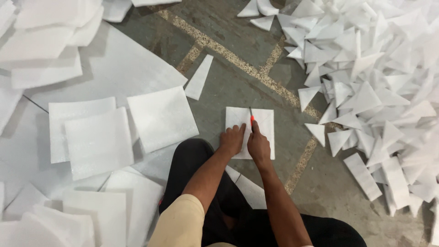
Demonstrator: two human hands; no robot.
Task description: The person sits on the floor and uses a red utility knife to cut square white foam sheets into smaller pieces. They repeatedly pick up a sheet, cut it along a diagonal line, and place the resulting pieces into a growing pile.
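Observation:
A white foam square (264,120) lies on the grey floor in front of my knees. My left hand (232,139) presses flat on its near left part, fingers spread. My right hand (258,144) grips a thin cutter with an orange handle (251,119), its blade resting on the square's middle and pointing away from me. Faint diagonal lines cross the square's upper left part.
A big heap of white foam triangles (375,77) fills the right side. Uncut foam squares (162,118) and larger sheets (98,142) lie at left, with stacks at the far left (41,41). Cut pieces (249,190) lie by my knee. A lone strip (200,77) lies ahead.

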